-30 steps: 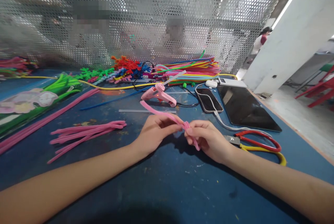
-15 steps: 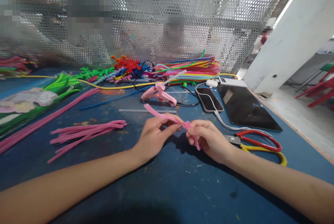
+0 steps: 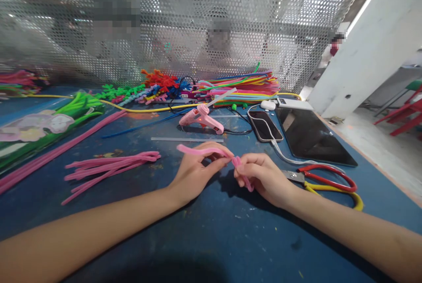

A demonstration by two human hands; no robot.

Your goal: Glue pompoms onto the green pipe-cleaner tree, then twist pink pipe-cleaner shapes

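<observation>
A pink pipe cleaner (image 3: 194, 150) runs between my two hands above the blue table. My left hand (image 3: 198, 168) pinches it between thumb and fingertips, and its loose end sticks out to the left over the knuckles. My right hand (image 3: 260, 173) is closed on the coiled or bunched part, with a short tail hanging below the fingers; how it is wound there is partly hidden. Left of my hands lies a loose bunch of folded pink pipe cleaners (image 3: 110, 168). Beside my right wrist rest scissors (image 3: 325, 179) with one red and one yellow handle.
A pink glue gun (image 3: 201, 119) stands behind my hands, near a clear glue stick (image 3: 186, 139). A phone (image 3: 264, 125) and a tablet (image 3: 310, 136) lie at right with a white cable. Colourful pipe cleaners (image 3: 244, 87) are piled before the perforated metal screen (image 3: 184, 19).
The pipe cleaner's free end has swung down and to the left over my left hand. Both hands stay nearly in place, still gripping it.
</observation>
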